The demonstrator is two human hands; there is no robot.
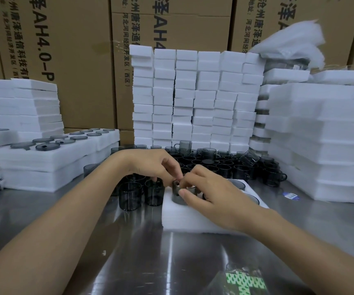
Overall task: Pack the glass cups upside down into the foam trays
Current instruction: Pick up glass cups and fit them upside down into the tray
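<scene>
A white foam tray [180, 218] lies on the steel table in front of me. A smoky grey glass cup [176, 193] stands at the tray's near-left corner. My right hand [212, 192] grips this cup with thumb and fingers curled round its rim. My left hand [154, 165] pinches the same cup's rim from the left. Two more cups sit sunk in the tray [239, 185] behind my right hand. Loose grey cups [130, 195] stand left of the tray, and several more crowd the table behind [218, 165].
Filled foam trays [50, 154] are stacked at the left. Tall piles of white foam blocks [193, 99] and foam sheets [325, 141] stand behind and at the right. Cardboard boxes [69, 60] form the back wall. A plastic bag with a green print [244, 282] lies near me.
</scene>
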